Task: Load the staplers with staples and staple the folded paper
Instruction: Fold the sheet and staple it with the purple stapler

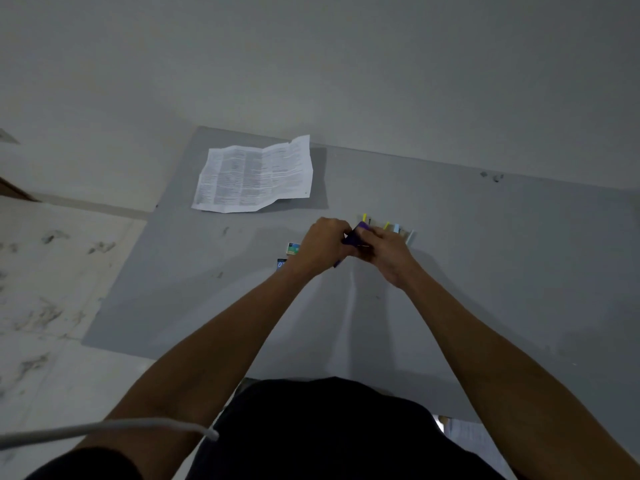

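Observation:
A small purple stapler point(355, 235) is held above the grey table between both hands. My left hand point(323, 245) grips its left end and my right hand point(382, 252) closes over its right part; most of the stapler is hidden by the fingers. A printed, creased sheet of paper point(254, 174) lies flat at the table's far left. Just beyond my right hand lie more small staplers, yellow point(364, 216) and pale blue point(396, 228). Two little staple boxes, one green-labelled point(292, 249) and one blue point(280, 264), sit left of my left wrist.
The grey table point(485, 271) ends at a wall behind and at a left edge over a marbled floor point(52, 271). A grey cable point(104, 431) crosses the lower left. My dark-clothed body fills the bottom centre.

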Available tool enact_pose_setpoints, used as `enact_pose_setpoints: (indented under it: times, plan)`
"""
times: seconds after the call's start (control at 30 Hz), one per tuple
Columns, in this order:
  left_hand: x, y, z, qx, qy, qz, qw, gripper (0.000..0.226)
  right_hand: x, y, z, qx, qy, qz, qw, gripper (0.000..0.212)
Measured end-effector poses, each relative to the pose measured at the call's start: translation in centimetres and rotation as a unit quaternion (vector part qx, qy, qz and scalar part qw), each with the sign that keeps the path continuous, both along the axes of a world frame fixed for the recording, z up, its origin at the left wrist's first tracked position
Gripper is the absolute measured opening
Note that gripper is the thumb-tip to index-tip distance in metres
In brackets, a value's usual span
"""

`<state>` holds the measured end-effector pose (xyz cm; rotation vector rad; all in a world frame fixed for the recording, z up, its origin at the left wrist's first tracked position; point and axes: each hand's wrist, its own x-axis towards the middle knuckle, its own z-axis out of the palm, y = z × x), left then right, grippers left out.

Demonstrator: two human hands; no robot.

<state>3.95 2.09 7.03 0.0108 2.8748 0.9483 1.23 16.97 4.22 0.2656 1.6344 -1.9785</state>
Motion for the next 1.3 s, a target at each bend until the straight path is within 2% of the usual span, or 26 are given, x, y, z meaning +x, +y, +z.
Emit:
enact_pose_setpoints:
  times: [0.1,0.17,0.3,0.43,0.47,0.53,0.67,0.8,0.93,1.03,1.1,1.17,1.27,1.3]
  plan:
    - [0.4,-1.2,-0.7,-0.001,-0.027,-0.018,0.999,0.060,-0.1,-0.2,-0.6,0.036,-0.066,-0.062,0.995,0.017]
    - [0.7,-2.3,-1.3,-0.003,-0.037,-0.002,0.999,0.060,-0.2,-0.3,-0.9,0.022,-0.119,-0.107,0.987,0.019]
    - [0.4,-4.6,-2.3,0.047,-0.042,0.095,0.993,0.032,-0.6,-0.7,-1.1,-0.005,-0.178,-0.146,0.973,0.023]
    - [-0.9,-7.0,-2.9,0.115,-0.075,0.231,0.963,0.012,-1.5,-1.8,-0.7,-0.013,-0.182,-0.100,0.978,0.024]
    - [-1.4,-7.6,-3.1,0.137,-0.081,0.269,0.950,0.013,-1.9,-2.3,-0.6,-0.011,-0.180,-0.093,0.979,0.023]
    - [-2.2,-8.7,-3.3,0.144,-0.087,0.317,0.933,0.035,-2.7,-3.2,-0.1,-0.013,-0.180,-0.082,0.980,0.021]
    - [-4.2,-10.1,-3.2,0.082,-0.095,0.317,0.940,0.060,-4.7,-5.3,0.3,-0.010,-0.179,-0.066,0.982,0.019]
    - [-5.7,-11.1,-4.1,-0.001,-0.110,0.289,0.951,0.069,-6.5,-7.0,0.0,0.018,-0.177,-0.042,0.983,0.022]
    - [-6.9,-11.9,-5.0,-0.066,-0.099,0.269,0.956,0.055,-8.1,-8.3,-0.7,0.067,-0.169,-0.033,0.983,0.026]
    - [-7.4,-12.1,-5.5,-0.100,-0.058,0.268,0.957,0.028,-9.3,-9.1,-1.5,0.092,-0.168,-0.026,0.981,0.013]
    - [-7.3,-12.1,-5.9,-0.117,-0.021,0.260,0.958,0.027,-10.1,-9.6,-2.1,0.109,-0.172,-0.022,0.979,0.008]
    - [-6.9,-11.9,-6.2,-0.120,0.013,0.249,0.961,0.029,-10.8,-10.3,-2.5,0.110,-0.181,-0.025,0.977,0.022]
    - [-6.0,-11.2,-6.6,-0.104,0.038,0.232,0.966,0.031,-11.5,-11.3,-2.4,0.095,-0.193,-0.035,0.976,0.059]
    - [-5.7,-10.9,-6.9,-0.096,0.037,0.223,0.969,0.032,-11.6,-11.5,-2.3,0.086,-0.192,-0.044,0.977,0.061]
